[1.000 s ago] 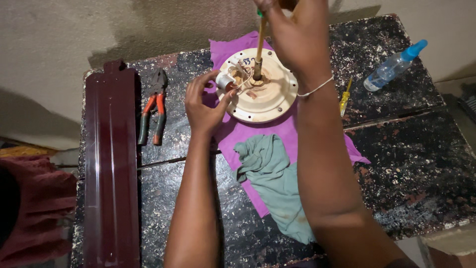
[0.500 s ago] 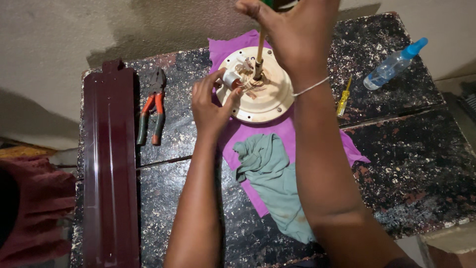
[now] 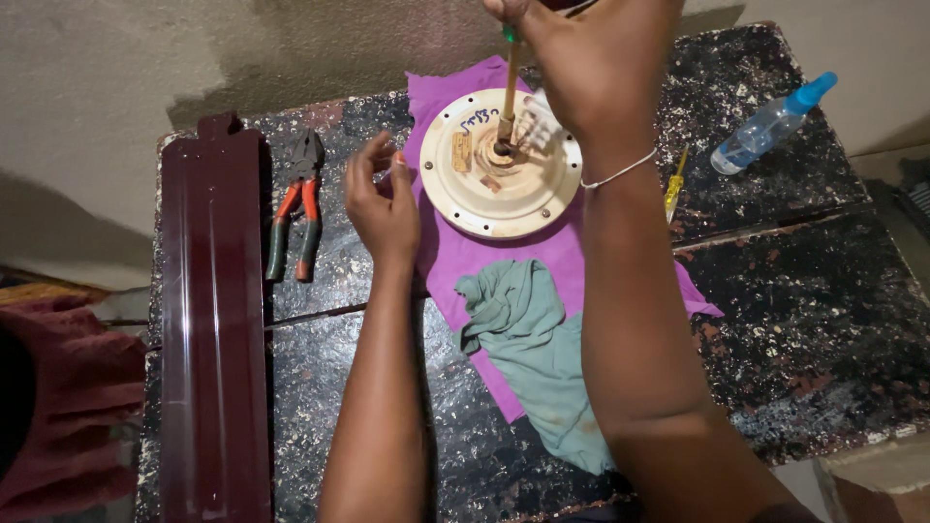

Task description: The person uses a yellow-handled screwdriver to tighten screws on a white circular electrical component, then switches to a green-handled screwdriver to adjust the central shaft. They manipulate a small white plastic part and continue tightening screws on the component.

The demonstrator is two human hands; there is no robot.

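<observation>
A round cream disc (image 3: 504, 194) lies on a purple cloth (image 3: 455, 257) on the dark speckled table (image 3: 823, 291). A brown rod (image 3: 508, 92) stands upright in the disc's middle. My right hand (image 3: 591, 58) grips the top of that rod from above. My left hand (image 3: 383, 203) hovers just left of the disc, off its rim, with its fingers curled together. Whether something small sits between those fingertips is not clear. Small wires and parts cluster around the rod's foot, partly hidden by my right hand.
A crumpled green rag (image 3: 528, 349) lies on the purple cloth near me. Pliers with red and green handles (image 3: 295, 208) rest left of my left hand. A long maroon blade (image 3: 213, 320) lies along the table's left edge. At the right are a yellow screwdriver (image 3: 674, 184) and a clear bottle with a blue cap (image 3: 765, 126).
My left hand has come off the disc, where it held a small white part, and moved left. My right hand stays on the rod.
</observation>
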